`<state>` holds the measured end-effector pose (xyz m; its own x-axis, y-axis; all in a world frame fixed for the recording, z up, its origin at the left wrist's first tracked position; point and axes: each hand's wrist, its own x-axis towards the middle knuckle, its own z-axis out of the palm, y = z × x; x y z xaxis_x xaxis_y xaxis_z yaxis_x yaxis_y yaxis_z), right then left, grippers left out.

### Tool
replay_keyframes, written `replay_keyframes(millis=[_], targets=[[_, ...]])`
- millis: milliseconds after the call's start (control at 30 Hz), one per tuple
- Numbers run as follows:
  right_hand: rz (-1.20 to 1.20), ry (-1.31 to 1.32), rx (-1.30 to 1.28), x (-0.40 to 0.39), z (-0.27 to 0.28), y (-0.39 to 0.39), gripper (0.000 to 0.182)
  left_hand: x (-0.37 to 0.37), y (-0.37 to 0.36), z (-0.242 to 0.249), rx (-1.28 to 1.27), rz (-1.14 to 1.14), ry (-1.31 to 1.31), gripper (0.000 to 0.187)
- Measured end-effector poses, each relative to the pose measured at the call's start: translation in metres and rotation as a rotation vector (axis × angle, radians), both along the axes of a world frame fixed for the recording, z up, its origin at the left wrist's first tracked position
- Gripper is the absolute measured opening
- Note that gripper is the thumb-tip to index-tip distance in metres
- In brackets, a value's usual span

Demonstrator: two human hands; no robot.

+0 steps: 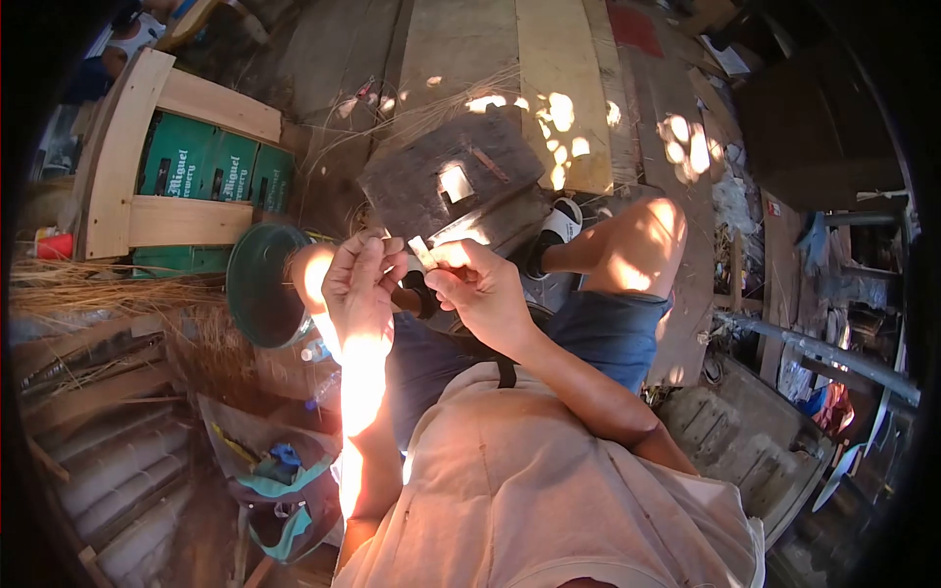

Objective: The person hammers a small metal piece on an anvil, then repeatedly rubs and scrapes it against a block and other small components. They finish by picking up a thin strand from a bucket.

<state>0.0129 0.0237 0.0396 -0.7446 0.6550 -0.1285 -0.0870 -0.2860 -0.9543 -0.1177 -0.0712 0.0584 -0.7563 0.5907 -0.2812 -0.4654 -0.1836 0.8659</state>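
Just above my lap, my right hand [477, 289] pinches a small, flat, pale strip [421, 253] between thumb and fingers. Close beside it on the left, my left hand [363, 279] is raised with its fingers curled and fingertips together; what they hold, if anything, is too small to make out. Beyond both hands stands a dark wooden block [421, 171] with a worn top, and a bright patch of light lies on it.
Green crates [211, 162] in a pale wooden frame [191, 221] stand at the left, beside a round green tub [265, 284]. Dry fibres [108, 294] lie near them. A metal pipe [823, 355] crosses the right side. Part of another person [137, 34] shows at the top left.
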Motion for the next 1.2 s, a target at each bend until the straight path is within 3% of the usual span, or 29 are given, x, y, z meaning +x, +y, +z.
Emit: replay_keyframes(millis=[133, 200, 300, 767, 833, 933, 1033, 1100, 1200], targets=[[-0.026, 0.031, -0.073, -0.002, 0.001, 0.000, 0.009, 0.003, 0.004, 0.002, 0.019, -0.072, 0.043, 0.027], [-0.017, 0.043, -0.082, -0.002, 0.005, 0.002, 0.009, 0.004, 0.005, -0.004, 0.082, -0.139, 0.201, 0.037], [-0.017, 0.071, -0.100, -0.003, 0.008, 0.003, 0.008, 0.008, 0.007, 0.002, 0.067, -0.102, 0.171, 0.046], [0.008, 0.134, -0.162, 0.001, 0.012, 0.005, 0.012, 0.010, 0.014, 0.002, 0.185, -0.191, 0.221, 0.051], [0.053, 0.194, -0.184, 0.002, 0.009, 0.006, 0.021, 0.010, 0.014, 0.003, 0.195, -0.192, 0.227, 0.051], [0.050, 0.222, -0.164, 0.003, 0.011, 0.005, 0.019, 0.012, 0.014, 0.008, 0.256, -0.211, 0.124, 0.051], [0.061, 0.199, -0.139, 0.009, 0.023, 0.006, 0.015, 0.020, 0.020, 0.016, 0.289, -0.127, 0.010, 0.040], [0.077, 0.232, -0.166, 0.012, 0.032, 0.006, 0.015, 0.022, 0.023, 0.016, 0.294, -0.022, 0.080, 0.022], [0.090, 0.273, -0.207, 0.012, 0.048, 0.002, 0.015, 0.029, 0.022, 0.025, 0.140, 0.060, 0.196, 0.016]])
